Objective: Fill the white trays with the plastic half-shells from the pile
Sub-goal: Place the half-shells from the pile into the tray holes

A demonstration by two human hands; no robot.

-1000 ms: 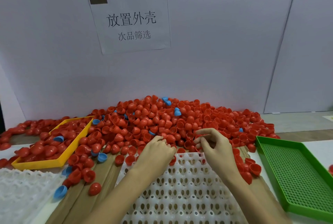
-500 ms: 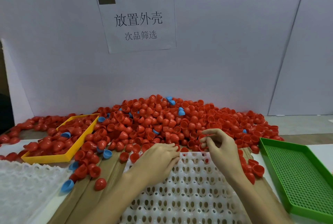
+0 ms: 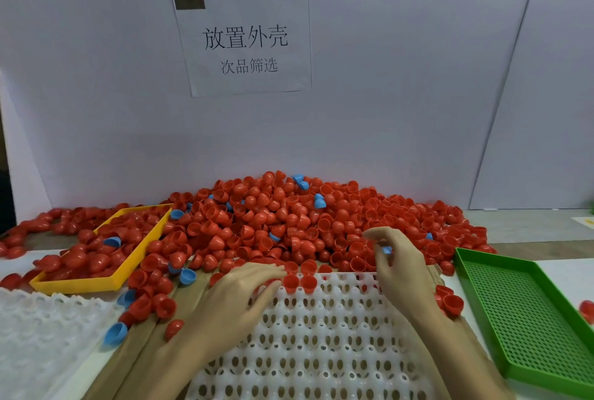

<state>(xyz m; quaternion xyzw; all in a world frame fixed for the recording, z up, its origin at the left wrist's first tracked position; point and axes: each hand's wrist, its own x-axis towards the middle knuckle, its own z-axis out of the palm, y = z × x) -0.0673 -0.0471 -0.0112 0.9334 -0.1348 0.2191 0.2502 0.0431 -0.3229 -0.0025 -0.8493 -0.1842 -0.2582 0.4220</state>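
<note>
A large pile of red half-shells (image 3: 289,216), with a few blue ones mixed in, lies against the back wall. In front of it is a white tray (image 3: 321,351) with rows of empty cups. Two red half-shells (image 3: 299,282) sit in its far row. My left hand (image 3: 244,300) lies flat on the tray's far left edge, its fingers stretched over red shells there. My right hand (image 3: 398,268) hovers at the tray's far right corner with curled fingers. It pinches a small blue half-shell (image 3: 387,250) between thumb and fingers.
A yellow tray (image 3: 96,284) holding red and blue shells stands at the left. A second white tray (image 3: 48,335) lies at the near left. A green perforated tray (image 3: 530,319) is at the right. Loose shells (image 3: 450,301) lie scattered on brown cardboard around the tray.
My left hand has slid from the pile's edge onto the tray's far row. My right hand stayed at the pile's edge; a blue piece now shows in its fingers.
</note>
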